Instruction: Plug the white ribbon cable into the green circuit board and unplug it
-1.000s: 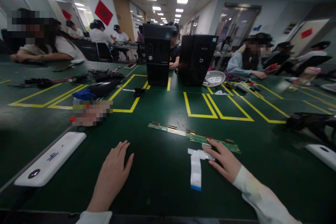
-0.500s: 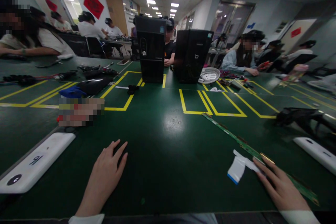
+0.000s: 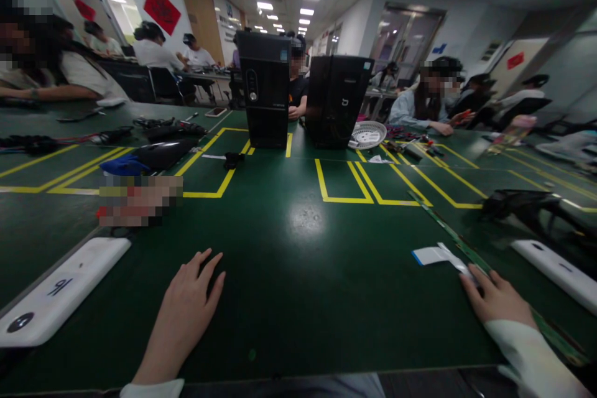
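Note:
My left hand (image 3: 186,308) lies flat and open on the green table (image 3: 303,273), fingers together, holding nothing. My right hand (image 3: 494,295) rests at the lower right with its fingertips pressing on a long narrow green circuit strip (image 3: 448,230). That strip runs from under my fingers up and left toward the yellow floor marks. A white flat ribbon cable (image 3: 436,255) with a blue end sticks out from the strip, just left of my right fingers.
Two black computer towers (image 3: 265,96) (image 3: 336,109) stand at the table's middle back. A white device (image 3: 56,298) lies at the lower left, another white device (image 3: 557,270) at the right beside black gear (image 3: 527,205). A white basket (image 3: 368,134), tools and several seated people are further back.
My right hand has slid the green strip from the centre to the right and turned it, so it now points away. The ribbon cable swung with it. My left hand stayed put.

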The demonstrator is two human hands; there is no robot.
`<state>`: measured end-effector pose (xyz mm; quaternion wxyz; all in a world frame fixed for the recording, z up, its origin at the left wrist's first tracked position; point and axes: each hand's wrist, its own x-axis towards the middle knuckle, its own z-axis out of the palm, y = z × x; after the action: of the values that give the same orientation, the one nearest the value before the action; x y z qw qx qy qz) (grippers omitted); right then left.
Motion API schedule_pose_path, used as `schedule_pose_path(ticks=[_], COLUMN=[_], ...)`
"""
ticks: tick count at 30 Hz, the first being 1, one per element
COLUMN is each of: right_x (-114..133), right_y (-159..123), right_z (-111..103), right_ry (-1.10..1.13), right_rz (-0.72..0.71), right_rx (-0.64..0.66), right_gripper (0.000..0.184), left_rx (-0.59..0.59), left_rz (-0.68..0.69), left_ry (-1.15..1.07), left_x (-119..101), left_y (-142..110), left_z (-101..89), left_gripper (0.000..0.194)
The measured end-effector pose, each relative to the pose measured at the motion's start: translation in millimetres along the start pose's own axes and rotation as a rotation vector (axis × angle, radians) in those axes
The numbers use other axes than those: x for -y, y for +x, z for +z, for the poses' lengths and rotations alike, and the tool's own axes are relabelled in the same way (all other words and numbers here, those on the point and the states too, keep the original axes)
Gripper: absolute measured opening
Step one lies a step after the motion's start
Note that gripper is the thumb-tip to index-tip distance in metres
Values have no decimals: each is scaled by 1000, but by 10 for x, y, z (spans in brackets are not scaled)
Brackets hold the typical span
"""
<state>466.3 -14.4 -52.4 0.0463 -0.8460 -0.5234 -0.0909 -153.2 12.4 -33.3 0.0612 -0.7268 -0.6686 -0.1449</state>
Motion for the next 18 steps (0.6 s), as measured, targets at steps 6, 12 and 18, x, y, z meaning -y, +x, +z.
schedule_pose_path(ticks=[6, 12, 18], right_x=[332, 362, 379], right_y=[422, 567, 529], right_z=[-275, -286, -344], right_ry=[39, 48, 10], right_rz=[197, 209, 192], right_rx=[149, 144, 220], right_gripper=[70, 70, 74], left_rx=[-24, 19, 15], left_rz=[2, -19, -23], left_ry=[-23, -34, -30], left_x=[-4, 2, -14], left_y=[0, -6, -5], left_z=[11, -2, -8], left_gripper=[54, 56, 56])
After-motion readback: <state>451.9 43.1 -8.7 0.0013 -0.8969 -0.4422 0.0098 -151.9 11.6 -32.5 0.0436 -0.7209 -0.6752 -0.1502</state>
